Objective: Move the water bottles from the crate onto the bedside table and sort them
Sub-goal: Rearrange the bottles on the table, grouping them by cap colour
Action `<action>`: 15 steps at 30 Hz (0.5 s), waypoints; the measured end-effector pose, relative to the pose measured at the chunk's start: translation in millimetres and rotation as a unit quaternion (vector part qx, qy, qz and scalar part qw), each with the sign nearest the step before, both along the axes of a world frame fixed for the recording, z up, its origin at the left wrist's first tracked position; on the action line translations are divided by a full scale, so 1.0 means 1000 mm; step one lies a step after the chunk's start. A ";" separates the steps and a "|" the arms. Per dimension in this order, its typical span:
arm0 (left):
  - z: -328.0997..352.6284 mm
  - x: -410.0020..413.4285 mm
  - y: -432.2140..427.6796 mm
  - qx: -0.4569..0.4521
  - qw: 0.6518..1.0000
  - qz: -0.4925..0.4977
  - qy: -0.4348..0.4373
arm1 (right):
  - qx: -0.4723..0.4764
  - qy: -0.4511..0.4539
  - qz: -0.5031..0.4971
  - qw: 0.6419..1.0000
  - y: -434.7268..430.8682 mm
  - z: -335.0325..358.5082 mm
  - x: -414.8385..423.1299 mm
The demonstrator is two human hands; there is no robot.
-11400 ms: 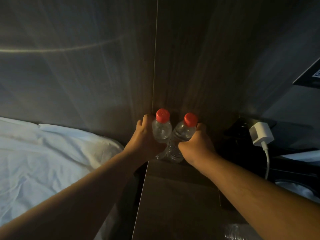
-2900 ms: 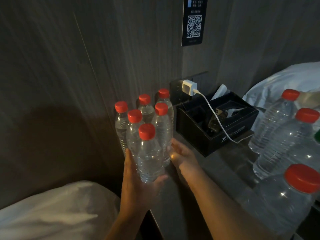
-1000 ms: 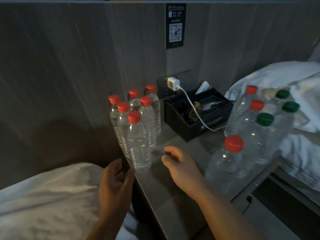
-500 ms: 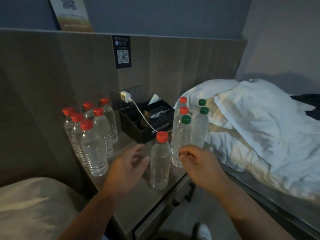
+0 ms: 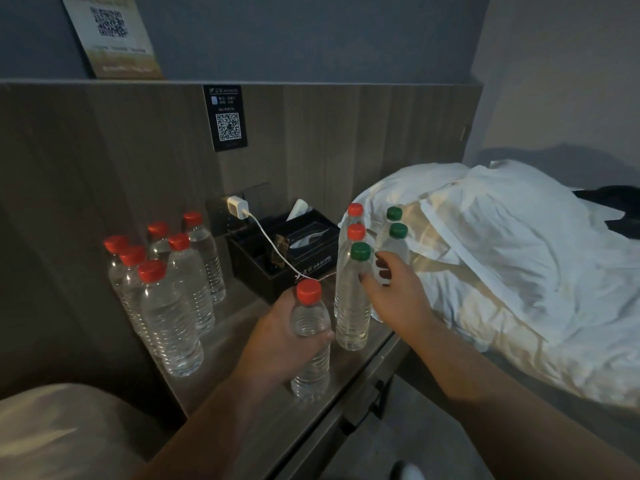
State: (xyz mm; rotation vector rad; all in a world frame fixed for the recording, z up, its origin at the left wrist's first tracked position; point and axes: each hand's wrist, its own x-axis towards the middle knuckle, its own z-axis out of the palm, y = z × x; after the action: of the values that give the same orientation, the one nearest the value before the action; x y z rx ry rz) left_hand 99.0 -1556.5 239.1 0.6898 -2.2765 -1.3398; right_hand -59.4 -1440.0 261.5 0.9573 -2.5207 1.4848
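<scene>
The red group (image 5: 169,323), six red-capped bottles, is standing packed together at the table's (image 5: 242,344) nine o'clock side. I am judging that pile as sorted. The crate is not showing, and every bottle in view is standing upright on the table, so the moving is looking finished, though more may be waiting out of sight.

Toward six o'clock, the left hand (image 5: 277,341) is wrapping its fingers and thumb round a lone red-capped bottle (image 5: 309,315). The grasp is sitting at mid-body, with the cap sticking out at the hand's one o'clock and the base resting on or just above the table. This one probably belongs with the red group, which is lying at the hand's ten o'clock, near but apart.

A black box (image 5: 311,268) is sitting at twelve o'clock against the wall.

At three o'clock the mixed group (image 5: 356,233) is holding two red caps and three green, so this is the sorting that is remaining. The right hand (image 5: 394,289) is reaching in from five o'clock. Its thumb is lying against the front green bottle (image 5: 351,306), at the hand's nine o'clock, and its fingers are going toward the green-capped one behind. Whether it is clasping either I cannot tell.

A white pillow (image 5: 502,237) is lying just beyond that edge.
</scene>
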 end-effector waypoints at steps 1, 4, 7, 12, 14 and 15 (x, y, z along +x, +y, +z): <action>-0.002 -0.001 0.000 -0.001 1.000 0.001 -0.001 | -0.018 -0.005 0.003 1.000 -0.003 0.002 -0.002; -0.007 -0.004 -0.001 -0.008 1.000 0.012 0.002 | -0.070 -0.016 -0.007 0.997 -0.015 0.018 -0.008; -0.011 -0.005 -0.003 0.006 1.000 0.020 -0.001 | -0.035 -0.010 -0.006 0.999 -0.032 0.035 -0.020; -0.012 -0.006 -0.008 0.012 0.999 0.041 0.007 | 0.152 -0.033 0.005 0.988 -0.067 0.049 -0.051; -0.012 -0.003 -0.013 0.009 0.998 0.062 0.011 | 0.224 -0.008 -0.008 0.975 -0.078 0.048 -0.063; -0.011 -0.001 -0.016 0.010 0.997 0.071 0.013 | 0.257 0.004 -0.017 0.966 -0.082 0.048 -0.068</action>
State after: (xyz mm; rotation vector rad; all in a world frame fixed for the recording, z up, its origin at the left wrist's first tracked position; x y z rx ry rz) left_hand 98.0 -1572.2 227.8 0.8209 -2.1531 -1.2980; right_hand -127.2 -1522.0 309.3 0.9541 -2.9603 0.8172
